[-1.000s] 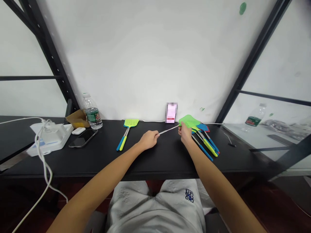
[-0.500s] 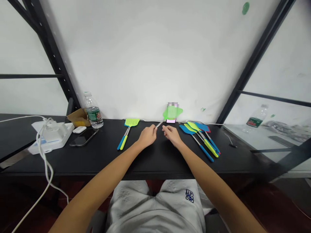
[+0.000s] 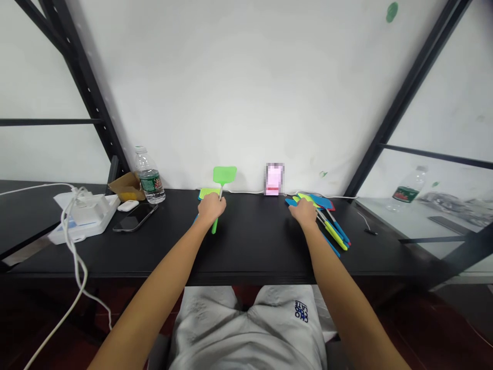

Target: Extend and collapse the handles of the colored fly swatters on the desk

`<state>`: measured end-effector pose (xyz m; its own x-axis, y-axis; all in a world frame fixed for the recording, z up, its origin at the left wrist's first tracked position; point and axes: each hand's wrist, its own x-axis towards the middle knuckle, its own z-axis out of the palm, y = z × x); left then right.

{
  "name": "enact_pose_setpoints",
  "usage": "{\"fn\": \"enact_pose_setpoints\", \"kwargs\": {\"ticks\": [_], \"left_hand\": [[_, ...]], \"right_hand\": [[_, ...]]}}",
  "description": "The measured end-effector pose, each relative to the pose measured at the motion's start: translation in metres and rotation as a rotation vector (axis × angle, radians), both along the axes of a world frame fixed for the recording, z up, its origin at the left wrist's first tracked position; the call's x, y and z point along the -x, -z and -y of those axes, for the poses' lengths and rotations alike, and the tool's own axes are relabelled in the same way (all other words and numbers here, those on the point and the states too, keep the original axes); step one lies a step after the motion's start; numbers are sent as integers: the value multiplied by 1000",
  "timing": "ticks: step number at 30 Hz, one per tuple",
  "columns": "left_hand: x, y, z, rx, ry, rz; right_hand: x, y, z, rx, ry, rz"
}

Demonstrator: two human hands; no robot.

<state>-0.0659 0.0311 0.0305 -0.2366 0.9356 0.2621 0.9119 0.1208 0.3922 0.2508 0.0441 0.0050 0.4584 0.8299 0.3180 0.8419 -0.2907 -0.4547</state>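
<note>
A green fly swatter (image 3: pixel 225 174) with a flat head stands tilted up, its metal shaft gripped by my left hand (image 3: pixel 211 208). Its green handle end pokes out below the fist. Behind that hand lies a lime mesh fly swatter (image 3: pixel 209 193) on top of a blue one, their handles mostly hidden. At the right-hand pile, my right hand (image 3: pixel 305 211) is curled over the neck of the blue fly swatter (image 3: pixel 291 202); its fingertips are hidden. Beside it in the pile lie lime swatters (image 3: pixel 334 236), another blue swatter (image 3: pixel 320 200) and a red one.
A phone with a pink screen (image 3: pixel 274 179) leans on the wall at the back of the black table (image 3: pixel 250 246). On the left are a water bottle (image 3: pixel 150 177), a dark phone (image 3: pixel 134 218), a white case (image 3: pixel 128 205), a cardboard box (image 3: pixel 126 186) and a power strip (image 3: pixel 87 218) with cables.
My left hand has moved left, carrying the green fly swatter from in front of the pink-screened phone. My right hand has moved right, from the middle onto the swatter pile.
</note>
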Motion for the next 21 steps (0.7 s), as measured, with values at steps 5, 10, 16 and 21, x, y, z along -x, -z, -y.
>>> {"fn": "enact_pose_setpoints", "kwargs": {"ticks": [5, 10, 16, 21], "left_hand": [[18, 2, -6, 112, -73, -85], [21, 0, -6, 206, -124, -151], [21, 0, -6, 266, -139, -196], [22, 1, -8, 260, -139, -191]], "right_hand": [[-8, -1, 0, 49, 35, 6], [-7, -5, 3, 171, 105, -13], [-8, -10, 9, 285, 74, -22], [-7, -9, 8, 295, 1, -14]]}}
